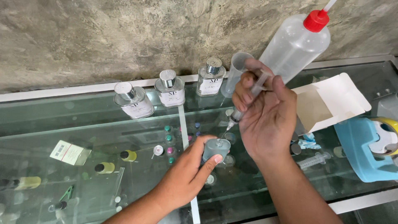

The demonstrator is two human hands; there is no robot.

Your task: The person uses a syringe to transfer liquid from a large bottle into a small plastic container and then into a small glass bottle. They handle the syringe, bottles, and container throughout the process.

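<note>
1. Over a glass-topped bench (83, 120), the person's right hand (265, 120) is closed around a syringe (248, 97), thumb lying along its barrel.
2. Lower down, the left hand (186, 174) wraps its fingers around a small clear bottle (217, 148) standing on the glass, just beneath the needle.
3. The syringe's long axis runs diagonally: plunger end up and to the right, needle tip down and to the left, aimed at the bottle's narrow mouth.
4. Judged risk: the opening is small, so a slight wobble of either hand could send liquid down the outside onto the glass.
5. Another risk: the needle could prick the left thumb, which sits close by.
6. A tall squeeze bottle with a red cap (296, 43) stands just behind the right hand and could be knocked.
</note>
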